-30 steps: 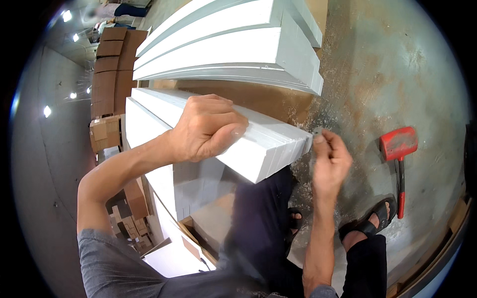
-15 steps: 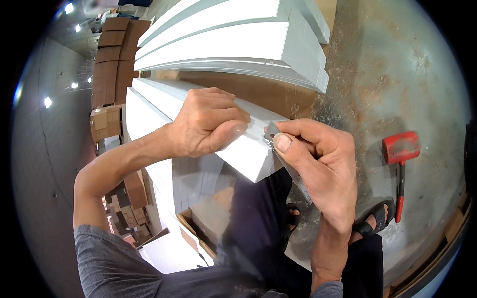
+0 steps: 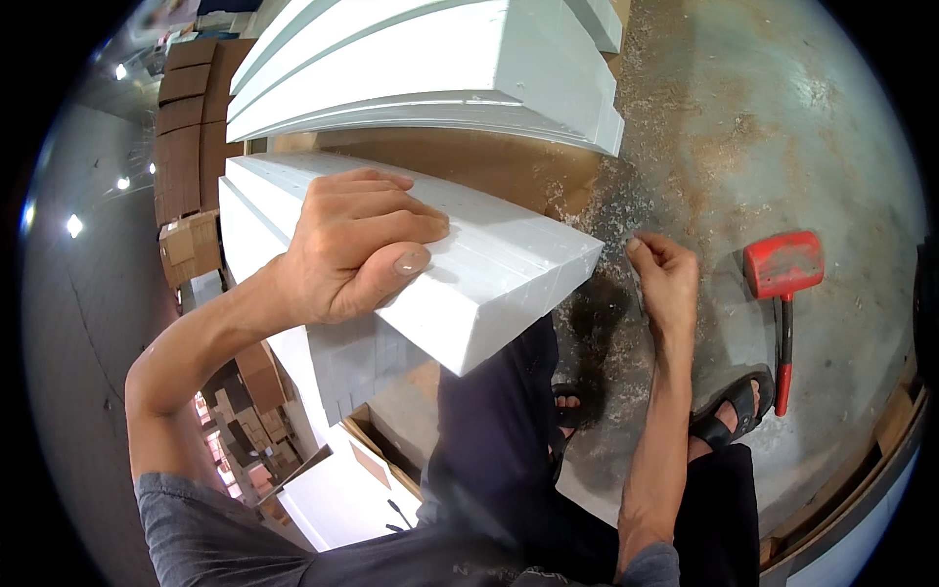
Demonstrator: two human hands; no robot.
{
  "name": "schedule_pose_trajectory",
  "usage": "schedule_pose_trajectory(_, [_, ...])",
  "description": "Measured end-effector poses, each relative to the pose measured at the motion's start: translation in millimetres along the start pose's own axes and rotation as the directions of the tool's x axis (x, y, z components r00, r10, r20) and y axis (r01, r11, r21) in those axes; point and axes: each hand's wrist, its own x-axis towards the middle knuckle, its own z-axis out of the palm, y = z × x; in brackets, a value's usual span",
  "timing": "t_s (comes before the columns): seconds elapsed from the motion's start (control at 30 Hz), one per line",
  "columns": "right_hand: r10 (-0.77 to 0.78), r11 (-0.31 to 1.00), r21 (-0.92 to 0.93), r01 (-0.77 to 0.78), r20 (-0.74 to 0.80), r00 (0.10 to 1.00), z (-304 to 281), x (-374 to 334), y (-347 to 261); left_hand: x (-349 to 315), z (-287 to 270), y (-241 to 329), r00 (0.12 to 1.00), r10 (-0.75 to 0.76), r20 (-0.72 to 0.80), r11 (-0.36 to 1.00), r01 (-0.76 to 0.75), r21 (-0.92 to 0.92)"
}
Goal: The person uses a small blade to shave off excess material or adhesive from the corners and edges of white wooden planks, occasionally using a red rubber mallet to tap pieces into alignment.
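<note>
My left hand [image 3: 352, 245] grips the near end of a long white moulded board [image 3: 518, 245], its fingers curled over the top and the thumb pressed along the side. The board's squared end face juts out above my leg. Off to the right of that end, apart from it, my right hand [image 3: 670, 284] hangs over the floor with thumb and fingertips pinched together. Whatever is between those fingertips is too hidden to make out.
More white boards [image 3: 421, 59] lie stacked beyond, on brown cardboard [image 3: 460, 166]. A red-headed mallet [image 3: 784, 266] rests on the concrete floor at right, by my sandalled foot [image 3: 734, 416]. White crumbs dot the floor. Cardboard boxes [image 3: 191, 245] stand at left.
My right hand has drawn away from the board's end toward the right; the small grey blade seen in it before no longer shows. My left hand stays on the board.
</note>
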Motion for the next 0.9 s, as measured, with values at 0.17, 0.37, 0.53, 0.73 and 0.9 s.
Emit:
schedule_pose_trajectory(0.17, [-0.295,0.94,0.255,0.225,0.285,0.912,2.0,-52.2,-130.6,2.2,1.1,-0.6,0.999,0.008,0.031,1.0,-0.009,0.027])
schedule_pose_trajectory(0.37, [-0.278,0.959,0.154,0.239,0.325,0.904,27.7,-27.7,-94.8,-4.6,-1.7,0.4,0.995,-0.034,0.089,0.998,0.03,0.049])
schedule_pose_trajectory(0.53, [-0.111,0.876,-0.48,0.052,-0.097,0.989,8.8,2.0,85.7,10.1,-2.9,6.0,0.99,-0.075,0.123,0.996,0.067,0.066])
schedule_pose_trajectory(0.73, [0.061,0.991,0.134,-0.028,-0.256,0.965,44.1,-31.8,37.6,1.9,1.3,0.0,0.996,-0.038,0.081,0.996,0.032,0.078])
schedule_pose_trajectory(0.9, [0.043,0.962,0.274,0.008,-0.18,0.983,39.3,-37.8,7.8,-0.9,-2.9,4.4,0.991,-0.075,0.109,0.995,0.068,0.069])
